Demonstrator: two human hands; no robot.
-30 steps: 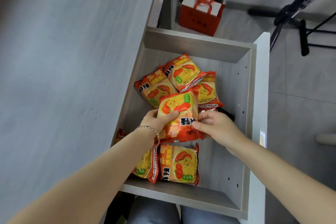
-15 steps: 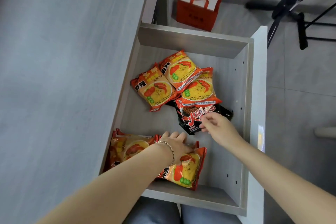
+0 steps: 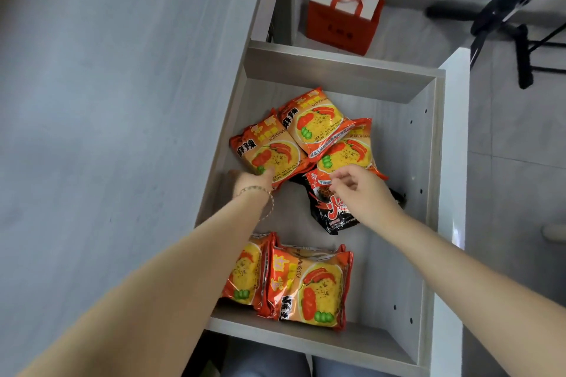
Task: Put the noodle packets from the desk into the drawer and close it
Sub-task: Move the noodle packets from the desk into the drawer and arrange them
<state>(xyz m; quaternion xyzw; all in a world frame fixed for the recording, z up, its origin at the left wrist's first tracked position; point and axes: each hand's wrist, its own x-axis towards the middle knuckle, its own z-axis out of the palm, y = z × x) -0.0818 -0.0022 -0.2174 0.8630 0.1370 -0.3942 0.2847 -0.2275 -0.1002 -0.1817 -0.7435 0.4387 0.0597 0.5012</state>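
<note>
Head view shows the drawer [image 3: 428, 162] pulled wide open, with noodle packets inside. Half a second ago the left hand [image 3: 254, 184] lay flat on the near packets [image 3: 309, 285] at the front of the drawer. Now it has gone farther in and touches the left orange packet [image 3: 269, 156] of the far pile. Its thumb rests on the packet's near edge; the other fingers are hidden, so I cannot tell if it has a hold.

The right hand [image 3: 361, 193] has stayed close to the same spot. Its fingers are curled with the tips pinched together, right at the edge of the right orange packet [image 3: 346, 156], above the black packet [image 3: 333, 211]. I cannot tell if they grip anything.

The two near packets now sit alone, side by side, standing a bit on edge. The desk [image 3: 107, 131] on the left has no packets on the part I can see. A red bag [image 3: 343, 24] stands on the floor, far behind the drawer.
</note>
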